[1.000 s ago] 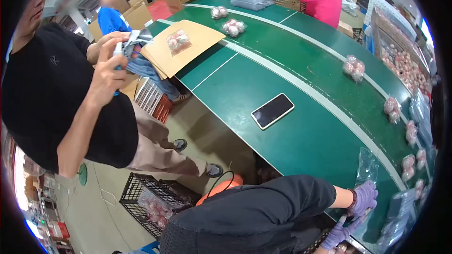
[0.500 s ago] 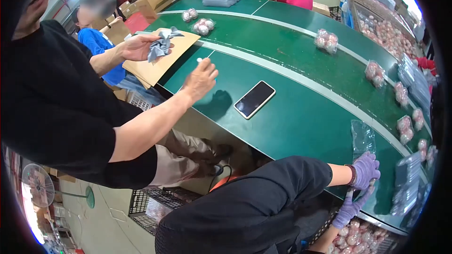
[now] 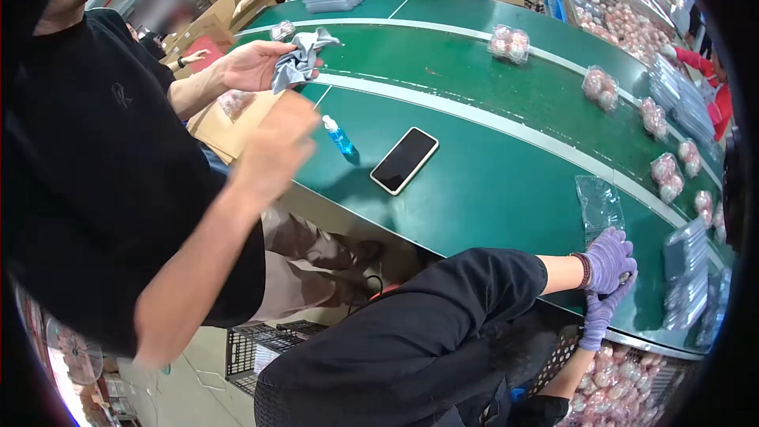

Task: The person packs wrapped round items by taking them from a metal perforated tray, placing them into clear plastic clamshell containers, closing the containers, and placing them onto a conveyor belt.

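Observation:
My left hand [image 3: 607,261], in a purple knit glove, is over the green table beside a clear plastic package [image 3: 599,202], its fingers curled together. Just below it, my right hand [image 3: 601,318] in a matching glove reaches up from the table edge, and its fingers meet the left ones. A small dark bit shows between the fingertips; what they hold is too hidden to name. Under my right hand is a crate of pinkish-white round items [image 3: 613,387]. Stacked clear trays [image 3: 685,273] lie right of my hands.
A phone [image 3: 404,160] and a blue spray bottle [image 3: 338,136] lie on the green table [image 3: 474,182]. A co-worker in black [image 3: 118,150] stands at left with a grey cloth [image 3: 297,63]. Wrapped packs [image 3: 508,43] line the belt. A black crate [image 3: 269,348] is below.
The view has shifted, and the co-worker's grey cloth and hands have moved over the table. The blue bottle now stands apart from their hand. My hands stay together by the plastic package.

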`<state>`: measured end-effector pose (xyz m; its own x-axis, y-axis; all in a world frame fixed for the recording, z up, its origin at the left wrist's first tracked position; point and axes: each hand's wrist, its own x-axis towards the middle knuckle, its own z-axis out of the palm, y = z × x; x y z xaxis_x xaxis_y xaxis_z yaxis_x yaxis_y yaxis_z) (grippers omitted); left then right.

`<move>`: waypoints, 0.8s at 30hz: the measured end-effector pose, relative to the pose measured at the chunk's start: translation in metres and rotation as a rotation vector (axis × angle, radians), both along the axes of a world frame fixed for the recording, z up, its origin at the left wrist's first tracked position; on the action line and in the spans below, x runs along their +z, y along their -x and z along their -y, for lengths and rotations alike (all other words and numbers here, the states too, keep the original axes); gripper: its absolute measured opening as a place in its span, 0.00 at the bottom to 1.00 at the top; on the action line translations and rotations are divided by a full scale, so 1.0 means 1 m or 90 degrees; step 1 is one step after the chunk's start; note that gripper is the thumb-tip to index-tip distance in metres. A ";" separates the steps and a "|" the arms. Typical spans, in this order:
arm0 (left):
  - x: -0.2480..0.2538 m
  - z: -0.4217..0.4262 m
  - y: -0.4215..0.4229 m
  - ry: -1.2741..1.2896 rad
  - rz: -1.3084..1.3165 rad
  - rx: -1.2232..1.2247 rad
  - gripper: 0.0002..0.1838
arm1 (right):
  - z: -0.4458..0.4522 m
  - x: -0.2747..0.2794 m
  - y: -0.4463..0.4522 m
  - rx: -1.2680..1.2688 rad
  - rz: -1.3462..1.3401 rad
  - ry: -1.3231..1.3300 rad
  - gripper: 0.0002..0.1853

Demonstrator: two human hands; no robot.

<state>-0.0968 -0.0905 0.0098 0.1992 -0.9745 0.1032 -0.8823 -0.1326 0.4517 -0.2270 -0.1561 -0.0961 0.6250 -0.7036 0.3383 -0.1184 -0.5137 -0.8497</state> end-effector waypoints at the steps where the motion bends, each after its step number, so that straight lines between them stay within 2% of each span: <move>1: -0.002 0.003 0.000 0.005 0.001 0.001 0.17 | 0.001 0.001 0.001 0.009 -0.002 -0.009 0.60; 3: -0.010 0.008 0.001 0.039 0.016 0.009 0.17 | 0.004 0.000 0.003 0.046 0.023 -0.020 0.61; 5: -0.015 0.014 0.002 0.065 0.032 0.016 0.15 | 0.017 -0.012 0.005 0.117 0.130 -0.082 0.61; 8: -0.002 0.013 0.004 0.076 0.071 0.020 0.14 | 0.004 0.012 -0.001 0.125 0.175 -0.215 0.58; 10: 0.002 0.017 0.002 0.096 0.041 -0.009 0.14 | 0.001 0.021 -0.001 0.112 0.171 -0.264 0.57; 12: -0.013 0.028 0.001 0.133 0.042 -0.007 0.15 | 0.010 0.009 0.004 0.032 0.082 -0.124 0.58; 14: -0.014 0.026 0.002 0.146 0.068 -0.009 0.16 | 0.014 0.005 0.005 0.030 0.085 -0.073 0.60; 15: -0.011 0.025 0.003 0.120 0.059 -0.009 0.17 | 0.014 0.005 0.000 0.042 0.122 -0.091 0.60; 16: -0.007 0.025 0.002 0.089 0.040 -0.033 0.18 | 0.010 0.017 0.008 -0.011 0.017 -0.055 0.61; 20: -0.018 0.031 0.002 0.161 0.071 -0.023 0.16 | 0.022 -0.003 0.003 0.016 0.075 -0.138 0.60; 22: -0.024 0.032 0.008 0.282 0.039 -0.009 0.13 | 0.013 0.016 0.009 0.009 0.053 -0.112 0.60; 23: -0.024 0.035 0.007 0.238 0.055 -0.028 0.13 | -0.001 0.047 0.008 -0.026 0.016 -0.117 0.62; 24: -0.025 0.034 0.009 0.258 0.085 -0.019 0.14 | 0.009 0.028 0.009 -0.040 -0.011 -0.024 0.63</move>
<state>-0.1060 -0.1241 -0.0149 0.1301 -0.8546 0.5027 -0.9374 0.0592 0.3432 -0.2357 -0.1652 -0.0683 0.5850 -0.7534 0.3003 -0.1641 -0.4726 -0.8659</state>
